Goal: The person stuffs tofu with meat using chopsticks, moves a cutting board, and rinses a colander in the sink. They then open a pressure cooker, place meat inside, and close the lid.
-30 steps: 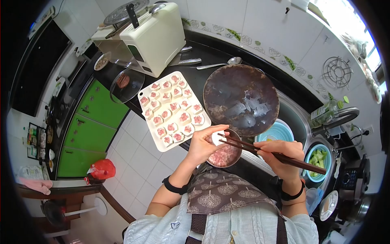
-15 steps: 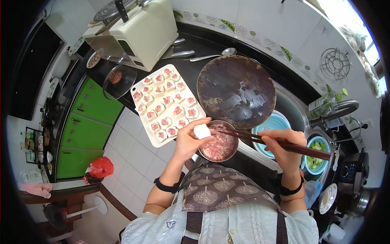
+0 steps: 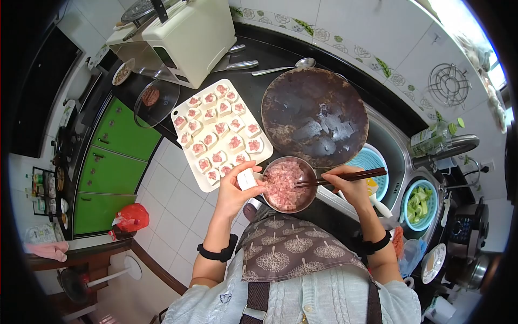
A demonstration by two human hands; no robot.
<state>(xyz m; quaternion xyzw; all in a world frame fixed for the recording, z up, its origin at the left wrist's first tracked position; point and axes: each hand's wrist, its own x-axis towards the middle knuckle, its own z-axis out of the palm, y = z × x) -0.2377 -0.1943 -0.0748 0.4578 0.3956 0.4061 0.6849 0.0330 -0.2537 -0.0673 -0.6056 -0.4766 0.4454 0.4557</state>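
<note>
Countertop in black runs along a white tiled wall; green cabinets stand across the pale floor. On it lies a cream tray of meat-topped pieces, near a dark round disc. Beside a metal bowl of minced meat, the person's left hand pinches a white block, while the right hand, fingers closed around chopsticks, keeps their tips in the meat.
</note>
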